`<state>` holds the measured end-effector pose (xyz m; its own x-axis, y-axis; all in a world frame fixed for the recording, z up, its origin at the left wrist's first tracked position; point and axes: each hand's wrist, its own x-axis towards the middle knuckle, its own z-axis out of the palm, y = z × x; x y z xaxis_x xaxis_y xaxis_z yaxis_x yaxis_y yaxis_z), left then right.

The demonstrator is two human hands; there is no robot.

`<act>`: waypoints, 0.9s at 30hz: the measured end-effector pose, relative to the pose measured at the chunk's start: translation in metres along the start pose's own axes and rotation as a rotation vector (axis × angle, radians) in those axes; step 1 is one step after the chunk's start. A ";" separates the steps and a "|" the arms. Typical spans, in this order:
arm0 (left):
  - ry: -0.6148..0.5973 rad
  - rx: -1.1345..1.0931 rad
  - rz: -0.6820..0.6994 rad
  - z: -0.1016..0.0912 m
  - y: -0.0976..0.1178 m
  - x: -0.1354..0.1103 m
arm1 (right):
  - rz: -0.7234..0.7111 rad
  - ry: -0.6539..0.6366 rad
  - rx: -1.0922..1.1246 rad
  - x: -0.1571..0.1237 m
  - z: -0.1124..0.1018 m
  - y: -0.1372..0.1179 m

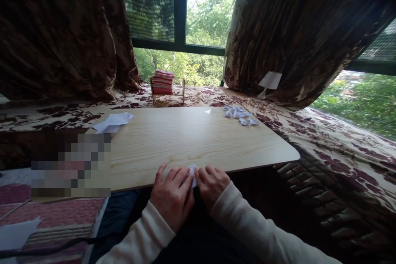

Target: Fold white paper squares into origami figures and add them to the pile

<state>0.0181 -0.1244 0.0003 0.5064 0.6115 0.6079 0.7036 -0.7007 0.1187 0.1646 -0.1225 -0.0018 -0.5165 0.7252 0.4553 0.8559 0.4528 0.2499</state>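
At the near edge of a light wooden table (167, 136), both hands meet on a small piece of folded white paper (193, 169). My left hand (172, 194) presses its thumb and fingertips onto the paper from the left. From the right, my right hand (213, 182) pinches it with curled fingers. Much of the paper is hidden beneath the fingers. Several small folded paper pieces (236, 112) lie in a cluster at the table's far right. A tiny white paper triangle (208, 111) sits just left of them. Loose white paper sheets (113, 122) rest at the far left corner.
Beyond the table, a small wooden rack (168, 95) holds folded striped cloths (163, 82). A white lamp (270, 80) stands by the right curtain (284, 29). Pixel blocks cover something at the table's left end. Another white sheet (17, 233) lies at lower left.
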 end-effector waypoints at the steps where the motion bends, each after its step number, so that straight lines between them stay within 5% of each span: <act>1: 0.011 0.008 0.004 0.001 -0.001 0.000 | 0.005 0.016 -0.002 -0.001 0.001 0.001; 8: 0.106 0.052 0.042 0.011 -0.007 -0.003 | 0.012 -0.068 0.173 -0.009 -0.001 0.012; 16: 0.121 0.031 0.059 0.011 -0.011 0.003 | -0.052 -0.036 0.112 -0.004 -0.002 0.008; 27: 0.076 -0.089 0.082 0.011 -0.027 -0.003 | 0.172 -0.174 0.371 -0.002 -0.011 0.029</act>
<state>0.0033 -0.1036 -0.0131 0.5189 0.5237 0.6756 0.6130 -0.7788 0.1330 0.1908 -0.1164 0.0135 -0.3914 0.8682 0.3052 0.8792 0.4507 -0.1548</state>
